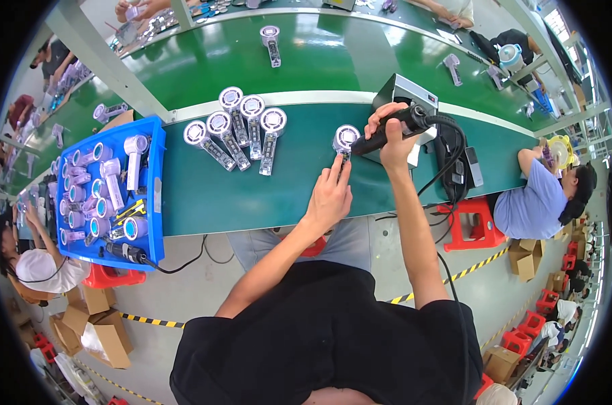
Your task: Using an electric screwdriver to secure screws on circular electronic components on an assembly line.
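Note:
A white-and-lilac handheld fan (pixel 347 136) with a round head lies on the green workbench, its handle pointing toward me and its inner parts exposed. My left hand (pixel 330 198) holds the fan by the handle, index and middle fingers stretched along it. In my right hand (pixel 395 140) is a black corded electric screwdriver (pixel 373 142), tilted, with the front end at the fan just below its round head. The tip itself is too small to make out. To the left, several similar fans (pixel 252 108) lie grouped with their handles showing inner parts.
A blue bin (pixel 156 196) of assembled fans stands at the left, with another black tool (pixel 125 252) at its near edge. Behind the screwdriver is a grey metal box (pixel 414 91); black cable and power adapters (pixel 451 169) lie right. Beyond a white rail runs a green conveyor (pixel 333 57).

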`<state>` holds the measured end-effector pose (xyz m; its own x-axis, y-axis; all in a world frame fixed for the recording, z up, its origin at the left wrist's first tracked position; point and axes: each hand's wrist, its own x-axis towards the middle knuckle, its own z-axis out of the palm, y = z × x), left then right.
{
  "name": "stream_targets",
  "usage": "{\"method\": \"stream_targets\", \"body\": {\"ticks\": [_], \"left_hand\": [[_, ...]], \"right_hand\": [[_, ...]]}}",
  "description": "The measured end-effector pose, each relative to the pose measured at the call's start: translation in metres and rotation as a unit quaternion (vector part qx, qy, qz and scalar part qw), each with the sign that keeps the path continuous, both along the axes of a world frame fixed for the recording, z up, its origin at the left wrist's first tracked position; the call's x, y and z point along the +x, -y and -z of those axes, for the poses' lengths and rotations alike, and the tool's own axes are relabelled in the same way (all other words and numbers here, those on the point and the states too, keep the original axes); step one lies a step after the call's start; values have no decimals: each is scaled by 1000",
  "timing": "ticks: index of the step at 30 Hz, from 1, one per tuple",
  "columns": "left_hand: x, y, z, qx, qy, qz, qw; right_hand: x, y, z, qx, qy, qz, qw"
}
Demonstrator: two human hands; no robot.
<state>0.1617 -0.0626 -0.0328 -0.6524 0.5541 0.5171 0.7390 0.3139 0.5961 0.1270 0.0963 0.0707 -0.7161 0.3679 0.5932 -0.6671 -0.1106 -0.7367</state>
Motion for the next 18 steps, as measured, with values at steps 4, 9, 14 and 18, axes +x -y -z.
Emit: {"method": "stream_targets", "body": {"ticks": [4, 9, 14, 18], "left_hand": [[-1, 2, 0, 2, -10, 1, 1000], [2, 4, -2, 9, 24, 10, 1000], [1, 3, -2, 9, 19, 10, 1000], [1, 3, -1, 5, 18, 8, 1000]], "right_hand": [[17, -30, -34, 44, -47, 16, 998], [34, -65, -70, 45, 24, 154, 987], [29, -77, -59, 85, 68, 160, 981], [19, -77, -60, 72, 82, 165, 980]]}}
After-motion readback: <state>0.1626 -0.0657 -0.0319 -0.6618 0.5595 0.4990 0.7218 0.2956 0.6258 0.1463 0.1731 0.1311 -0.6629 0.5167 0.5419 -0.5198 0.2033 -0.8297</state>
